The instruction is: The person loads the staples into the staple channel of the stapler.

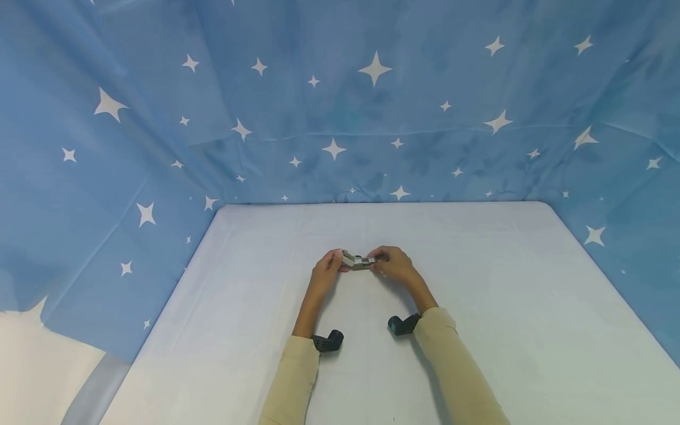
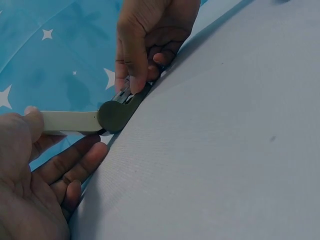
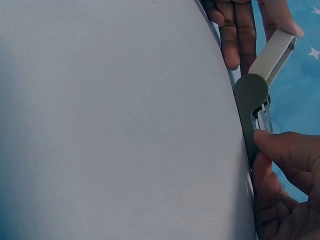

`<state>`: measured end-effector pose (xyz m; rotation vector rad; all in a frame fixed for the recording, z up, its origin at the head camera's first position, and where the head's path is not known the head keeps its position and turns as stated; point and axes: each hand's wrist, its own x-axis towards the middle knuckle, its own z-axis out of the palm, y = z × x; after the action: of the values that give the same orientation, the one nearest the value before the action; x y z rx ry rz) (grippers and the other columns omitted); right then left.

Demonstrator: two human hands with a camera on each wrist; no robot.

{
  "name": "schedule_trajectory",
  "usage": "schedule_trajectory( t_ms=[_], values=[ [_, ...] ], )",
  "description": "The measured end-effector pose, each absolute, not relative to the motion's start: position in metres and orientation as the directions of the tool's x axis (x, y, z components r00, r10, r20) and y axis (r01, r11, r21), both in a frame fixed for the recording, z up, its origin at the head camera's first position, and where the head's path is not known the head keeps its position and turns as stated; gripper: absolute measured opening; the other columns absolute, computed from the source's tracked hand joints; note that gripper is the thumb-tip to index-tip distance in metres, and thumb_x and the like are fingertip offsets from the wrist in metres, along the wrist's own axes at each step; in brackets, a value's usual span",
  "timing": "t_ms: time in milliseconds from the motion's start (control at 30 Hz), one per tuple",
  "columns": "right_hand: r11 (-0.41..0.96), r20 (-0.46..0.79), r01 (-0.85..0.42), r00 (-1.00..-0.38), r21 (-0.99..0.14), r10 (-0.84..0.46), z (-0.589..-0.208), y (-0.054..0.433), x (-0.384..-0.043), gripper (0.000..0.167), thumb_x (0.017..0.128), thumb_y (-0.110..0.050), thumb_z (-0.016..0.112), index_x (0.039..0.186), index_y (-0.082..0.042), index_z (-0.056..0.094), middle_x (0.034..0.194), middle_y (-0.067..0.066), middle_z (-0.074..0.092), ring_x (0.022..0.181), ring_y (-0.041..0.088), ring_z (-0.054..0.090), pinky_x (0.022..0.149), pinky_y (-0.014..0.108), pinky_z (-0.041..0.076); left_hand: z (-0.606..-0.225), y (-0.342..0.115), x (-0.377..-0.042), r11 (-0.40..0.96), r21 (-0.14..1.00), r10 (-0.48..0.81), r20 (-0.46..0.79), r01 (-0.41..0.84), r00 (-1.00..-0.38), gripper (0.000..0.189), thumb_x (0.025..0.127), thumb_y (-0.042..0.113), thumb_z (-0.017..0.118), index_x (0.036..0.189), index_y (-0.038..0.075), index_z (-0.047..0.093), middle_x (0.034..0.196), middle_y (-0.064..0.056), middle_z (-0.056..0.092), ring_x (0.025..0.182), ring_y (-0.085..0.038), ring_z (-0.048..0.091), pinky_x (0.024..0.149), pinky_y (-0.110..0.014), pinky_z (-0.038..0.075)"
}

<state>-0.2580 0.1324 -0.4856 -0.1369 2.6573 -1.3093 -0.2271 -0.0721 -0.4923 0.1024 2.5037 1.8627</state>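
A small stapler is spread open between the two hands, low over the white table. Its cream top cover is swung up from the dark green base, and the metal staple channel shows between them. The left hand pinches the free end of the cover between thumb and fingers, its other fingers stretched out under the hinge. At the opposite end, the right hand pinches the base and channel, thumb on the metal; its fingertips hide that end of the stapler.
Both forearms reach in from the front of the white table, each with a black wrist camera strapped on. A blue curtain with white stars hangs behind the table and along its sides.
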Motion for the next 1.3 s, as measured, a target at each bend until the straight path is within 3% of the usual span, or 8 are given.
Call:
schedule_trajectory(
  t_ms=[133,333,633,833,1000,1133,1300],
  values=[
    [0.607,-0.124,0.017,-0.983,-0.794,-0.136,-0.486,0.133,-0.257,0.027,0.085,-0.017,0.072,0.111,-0.011,0.07,0.095,0.006,0.07,0.074,0.015,0.06,0.065,0.026,0.047,-0.491,-0.071,-0.226,0.296,0.954,0.065,0.021,0.039,-0.998,0.044,0.104,0.041,0.043,0.13,0.01,0.06,0.102,-0.014,0.074,0.097,-0.028,0.07,0.106,-0.048,0.04],
    [0.592,-0.104,0.009,-0.986,-0.806,-0.128,-0.484,0.132,-0.258,0.026,0.085,-0.017,0.073,0.109,-0.009,0.07,0.089,0.007,0.069,0.07,0.015,0.06,0.063,0.026,0.046,-0.49,-0.071,-0.229,0.357,0.933,0.069,0.014,0.037,-0.998,0.047,0.104,0.045,0.043,0.132,0.012,0.06,0.098,-0.012,0.074,0.11,-0.028,0.065,0.106,-0.05,0.041],
    [0.579,-0.088,0.01,-0.99,-0.815,-0.107,-0.483,0.129,-0.257,0.025,0.084,-0.016,0.074,0.108,-0.008,0.071,0.1,0.01,0.071,0.072,0.014,0.061,0.063,0.025,0.049,-0.494,-0.07,-0.234,0.443,0.881,0.167,0.098,0.164,-0.981,0.037,0.098,0.032,0.058,0.125,0.007,0.063,0.119,-0.014,0.069,0.108,-0.03,0.067,0.095,-0.043,0.051],
    [0.575,-0.084,0.011,-0.991,-0.818,-0.102,-0.483,0.128,-0.254,0.025,0.084,-0.017,0.074,0.107,-0.008,0.072,0.101,0.011,0.072,0.076,0.017,0.063,0.063,0.026,0.049,-0.494,-0.064,-0.235,0.539,0.819,0.154,0.131,0.194,-0.979,0.044,0.096,0.033,0.059,0.13,0.005,0.06,0.119,-0.017,0.068,0.109,-0.034,0.066,0.095,-0.047,0.05],
    [0.592,-0.075,0.002,-0.992,-0.806,-0.099,-0.482,0.129,-0.253,0.025,0.084,-0.018,0.074,0.107,-0.008,0.072,0.103,0.011,0.072,0.079,0.018,0.064,0.066,0.027,0.047,-0.492,-0.055,-0.235,0.682,0.707,0.119,0.147,0.188,-0.982,0.046,0.094,0.04,0.058,0.131,0.012,0.06,0.114,-0.011,0.07,0.102,-0.03,0.065,0.086,-0.052,0.047],
    [0.596,-0.069,0.0,-0.993,-0.803,-0.094,-0.482,0.13,-0.254,0.03,0.084,-0.017,0.074,0.111,-0.005,0.07,0.102,0.014,0.072,0.077,0.02,0.064,0.065,0.028,0.047,-0.492,-0.046,-0.234,0.763,0.621,0.096,0.163,0.178,-0.982,0.043,0.094,0.043,0.058,0.129,0.02,0.063,0.109,-0.009,0.068,0.095,-0.026,0.064,0.076,-0.046,0.043],
    [0.625,-0.066,-0.012,-0.993,-0.78,-0.102,-0.483,0.132,-0.255,0.037,0.083,-0.018,0.074,0.116,-0.002,0.068,0.103,0.016,0.072,0.081,0.023,0.064,0.068,0.03,0.048,-0.493,-0.038,-0.232,0.817,0.554,0.075,0.17,0.158,-0.983,0.039,0.093,0.043,0.059,0.127,0.024,0.065,0.109,-0.008,0.065,0.094,-0.025,0.064,0.072,-0.042,0.04]
  ],
)
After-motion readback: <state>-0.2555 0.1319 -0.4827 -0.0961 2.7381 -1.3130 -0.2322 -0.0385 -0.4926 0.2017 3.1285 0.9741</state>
